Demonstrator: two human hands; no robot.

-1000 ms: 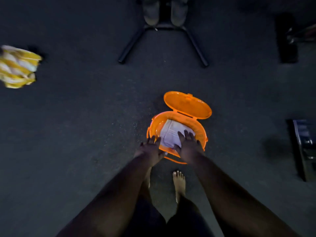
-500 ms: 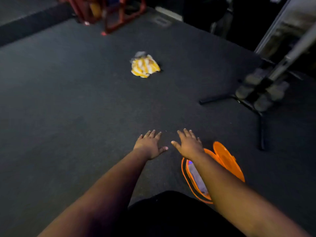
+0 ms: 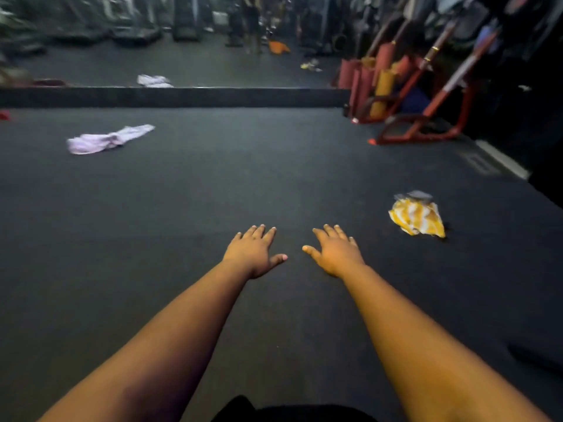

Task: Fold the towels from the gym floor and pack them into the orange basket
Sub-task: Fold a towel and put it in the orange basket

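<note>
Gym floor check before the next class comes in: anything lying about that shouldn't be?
Yes. A crumpled yellow towel lies at right, a lilac towel strewn at far left; neither is folded. Both hands are empty.

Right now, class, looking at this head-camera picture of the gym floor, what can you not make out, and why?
- Orange basket: outside the head view, so its fill is unknown.
- Lilac towel: motion blur hides its folds.
- Yellow towel: crumpled, so its size is unclear.
- Far shapes in the mirror: too small and blurred to identify.
- Left hand and right hand: palms face down, undersides hidden; whether they touch the floor is unclear.
</note>
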